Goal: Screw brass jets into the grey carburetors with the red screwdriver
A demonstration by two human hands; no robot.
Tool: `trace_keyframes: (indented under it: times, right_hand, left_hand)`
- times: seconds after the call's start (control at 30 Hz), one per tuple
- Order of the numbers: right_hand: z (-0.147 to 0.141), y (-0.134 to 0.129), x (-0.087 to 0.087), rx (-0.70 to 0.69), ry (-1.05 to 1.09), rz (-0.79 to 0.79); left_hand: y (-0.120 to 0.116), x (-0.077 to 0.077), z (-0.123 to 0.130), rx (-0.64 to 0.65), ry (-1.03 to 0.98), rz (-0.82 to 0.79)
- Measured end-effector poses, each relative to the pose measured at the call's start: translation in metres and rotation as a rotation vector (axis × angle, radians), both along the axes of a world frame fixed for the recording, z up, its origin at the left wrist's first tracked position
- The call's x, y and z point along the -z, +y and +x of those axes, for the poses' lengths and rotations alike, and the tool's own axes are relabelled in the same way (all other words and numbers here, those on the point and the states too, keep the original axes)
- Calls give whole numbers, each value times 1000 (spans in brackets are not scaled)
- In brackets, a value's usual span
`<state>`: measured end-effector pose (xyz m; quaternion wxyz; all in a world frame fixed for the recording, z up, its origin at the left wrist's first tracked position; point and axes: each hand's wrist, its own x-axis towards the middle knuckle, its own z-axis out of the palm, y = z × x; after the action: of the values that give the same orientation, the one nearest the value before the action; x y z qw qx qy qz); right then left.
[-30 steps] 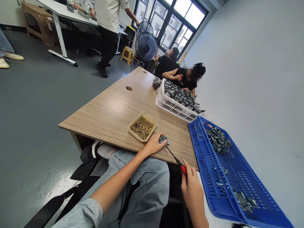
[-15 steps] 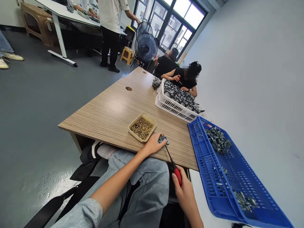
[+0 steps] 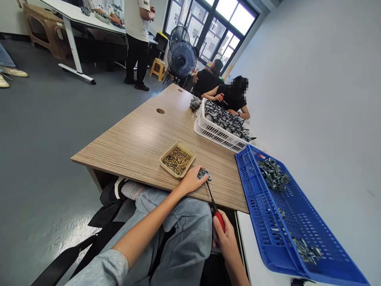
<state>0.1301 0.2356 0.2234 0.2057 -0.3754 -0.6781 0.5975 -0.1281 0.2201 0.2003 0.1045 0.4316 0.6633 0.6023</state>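
Note:
My left hand (image 3: 193, 181) is closed on a small grey metal part (image 3: 204, 174) at the front edge of the wooden table (image 3: 131, 139). Fingers hide much of that part, so its exact kind does not show. In my right hand (image 3: 228, 234) is a screwdriver (image 3: 219, 220) with a red and black handle. Its dark shaft slants up and left, with the tip beside the metal part, near my left thumb. Just beyond my left hand stands a cream plastic tub (image 3: 164, 163) of brass-coloured screws (image 3: 177, 160).
A blue crate (image 3: 256, 222) with metal parts stands at the right. Beyond it, a white basket (image 3: 217, 139) holds many grey and black pieces. A person (image 3: 228, 95) sits across the table. Another person (image 3: 137, 43) stands near a fan (image 3: 182, 58).
My right hand and the screwdriver's handle have shifted slightly left, and the grip has turned a little. The standing person has drawn their arm back from the fan.

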Motion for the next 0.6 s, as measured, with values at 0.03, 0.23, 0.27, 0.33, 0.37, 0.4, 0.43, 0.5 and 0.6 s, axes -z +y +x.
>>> trace_keyframes:
  times: [0.03,0.23,0.27,0.33,0.37,0.4,0.43,0.5,0.6]
  right_hand:
    - [-2,-2,1,-1,7,-44]
    - [-12,-17,2,-10,112,-319]
    - [-14,-20,2,2,136,-357]
    - [-17,-26,0,0,175,-445]
    - [-18,-29,-1,-7,192,-490]
    - [-20,-32,-3,-13,210,-534]
    - [-21,-36,-5,-17,229,-576]
    - [-24,-41,-8,-22,268,-654]
    - [-28,-46,-11,-27,321,-748]
  left_hand:
    - [0,0,0,0,1,1]
    - [-2,-3,0,1,-4,5]
    - [-2,-4,0,2,-6,9]
    - [-3,-5,0,4,-7,18]
    - [-4,-5,0,5,-9,22]
    - [-4,-5,0,5,-11,25]
    - [-3,-4,0,4,-13,26]
    - [-3,-3,0,4,-14,26]
    - [-2,-1,0,2,-11,24]
